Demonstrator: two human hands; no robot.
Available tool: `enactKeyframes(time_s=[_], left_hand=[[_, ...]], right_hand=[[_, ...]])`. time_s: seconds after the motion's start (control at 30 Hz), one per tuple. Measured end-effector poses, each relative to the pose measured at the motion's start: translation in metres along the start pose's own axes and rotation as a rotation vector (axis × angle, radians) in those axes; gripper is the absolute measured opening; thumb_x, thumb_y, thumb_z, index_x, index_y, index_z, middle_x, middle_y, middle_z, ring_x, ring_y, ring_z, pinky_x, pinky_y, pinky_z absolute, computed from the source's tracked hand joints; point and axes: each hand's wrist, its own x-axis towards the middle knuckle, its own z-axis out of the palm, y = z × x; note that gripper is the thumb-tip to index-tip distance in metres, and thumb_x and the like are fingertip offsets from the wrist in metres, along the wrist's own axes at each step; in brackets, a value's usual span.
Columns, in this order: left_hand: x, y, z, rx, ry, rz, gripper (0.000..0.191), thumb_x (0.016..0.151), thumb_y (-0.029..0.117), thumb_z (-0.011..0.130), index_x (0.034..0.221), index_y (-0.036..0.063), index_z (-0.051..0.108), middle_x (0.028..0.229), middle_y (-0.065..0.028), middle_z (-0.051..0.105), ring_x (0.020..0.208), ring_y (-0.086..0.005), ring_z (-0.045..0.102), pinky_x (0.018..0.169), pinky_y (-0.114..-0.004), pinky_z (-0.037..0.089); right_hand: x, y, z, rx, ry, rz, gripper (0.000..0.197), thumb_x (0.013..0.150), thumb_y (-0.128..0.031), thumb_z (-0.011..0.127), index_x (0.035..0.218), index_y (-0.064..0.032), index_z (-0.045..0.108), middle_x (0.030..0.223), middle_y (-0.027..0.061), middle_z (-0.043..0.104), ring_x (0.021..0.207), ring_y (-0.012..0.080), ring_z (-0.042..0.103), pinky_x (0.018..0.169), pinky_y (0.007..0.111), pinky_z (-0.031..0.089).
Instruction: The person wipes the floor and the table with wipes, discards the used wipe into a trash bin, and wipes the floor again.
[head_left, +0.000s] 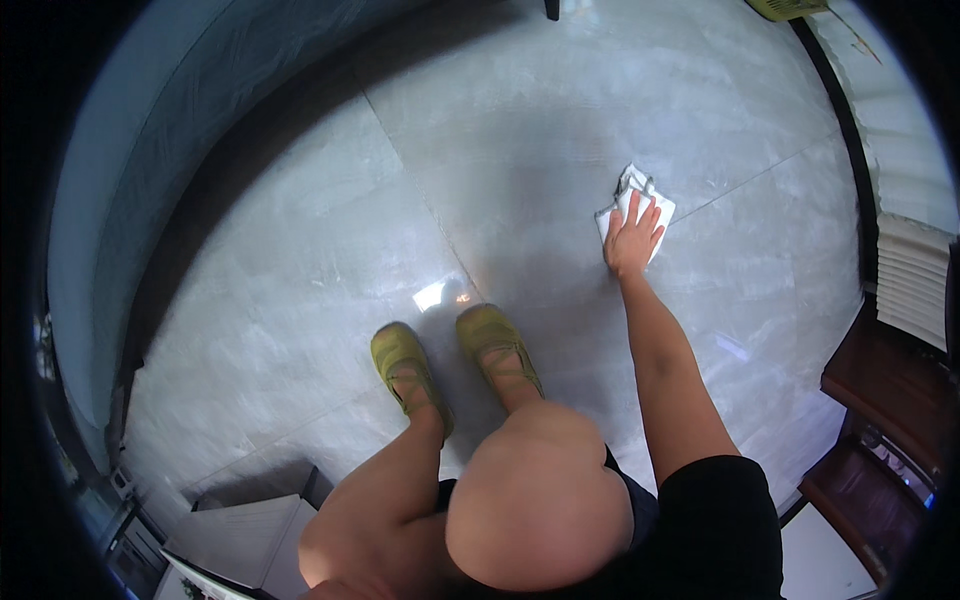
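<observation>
My right hand (632, 241) lies flat with spread fingers on a folded white cloth (664, 214), pressing it against the grey tiled floor (525, 165). The cloth has a dark edging, and part of it is bunched up beyond my fingertips. A thin tile joint runs from beside the cloth towards the right wall. My left hand is out of view. Below and left of the cloth, my feet in olive-green shoes (491, 330) stand on the floor, with my knees bent.
Dark wooden furniture (885, 382) and a pale pleated curtain (911, 277) are at the right. A green basket (787, 7) stands at the top right. At the lower left is a white box-like object (240, 536). A large pale-blue piece of furniture (112, 187) curves along the left.
</observation>
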Motion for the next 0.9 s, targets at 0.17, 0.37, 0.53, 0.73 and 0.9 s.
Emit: enactKeyframes(time_s=[0.17, 0.37, 0.53, 0.73, 0.9], left_hand=[[0.02, 0.005, 0.001, 0.248, 0.164, 0.052, 0.014, 0.089, 0.012, 0.06, 0.091, -0.0006, 0.055, 0.082, -0.0138, 0.058, 0.068, -0.0207, 0.053, 0.064, -0.033, 0.045], [0.07, -0.02, -0.022, 0.203, 0.278, -0.042, 0.022, 0.086, 0.017, 0.065, 0.095, -0.0005, 0.054, 0.085, -0.0108, 0.056, 0.079, -0.0168, 0.054, 0.074, -0.028, 0.043], [0.099, 0.025, 0.003, 0.452, 0.331, 0.103, 0.028, 0.081, 0.023, 0.065, 0.092, 0.0001, 0.053, 0.083, -0.0092, 0.055, 0.077, -0.0146, 0.052, 0.073, -0.027, 0.04], [0.097, 0.044, 0.024, 0.537, -0.125, 0.289, 0.029, 0.07, 0.012, 0.069, 0.091, -0.0052, 0.061, 0.08, -0.0159, 0.065, 0.076, -0.0241, 0.063, 0.07, -0.031, 0.047], [0.131, 0.041, 0.042, 0.64, -0.136, 0.371, 0.028, 0.069, 0.011, 0.07, 0.092, -0.0038, 0.062, 0.081, -0.014, 0.066, 0.073, -0.0232, 0.063, 0.068, -0.031, 0.048]], right_hand=[[0.001, -0.018, 0.0, 0.018, -0.023, 0.003, 0.059, 0.095, -0.042, 0.04, 0.148, -0.0197, 0.025, 0.153, 0.0183, 0.016, 0.141, 0.0376, 0.015, 0.113, 0.053, 0.011], [-0.001, -0.02, -0.002, -0.051, -0.048, -0.047, 0.063, 0.093, -0.044, 0.043, 0.148, -0.0176, 0.026, 0.152, 0.0215, 0.018, 0.141, 0.038, 0.016, 0.111, 0.055, 0.012], [-0.065, -0.076, -0.016, 0.084, -0.183, -0.351, 0.065, 0.09, -0.046, 0.049, 0.146, -0.022, 0.029, 0.153, 0.0172, 0.017, 0.142, 0.0353, 0.016, 0.112, 0.054, 0.013], [-0.054, -0.071, -0.035, 0.087, -0.283, -0.541, 0.065, 0.09, -0.048, 0.049, 0.147, -0.0259, 0.026, 0.155, 0.0125, 0.015, 0.142, 0.0315, 0.015, 0.113, 0.051, 0.014], [-0.036, -0.016, -0.031, -0.043, -0.272, -0.307, 0.067, 0.092, -0.048, 0.046, 0.149, -0.0199, 0.021, 0.156, 0.0135, 0.01, 0.143, 0.032, 0.012, 0.113, 0.051, 0.014]])
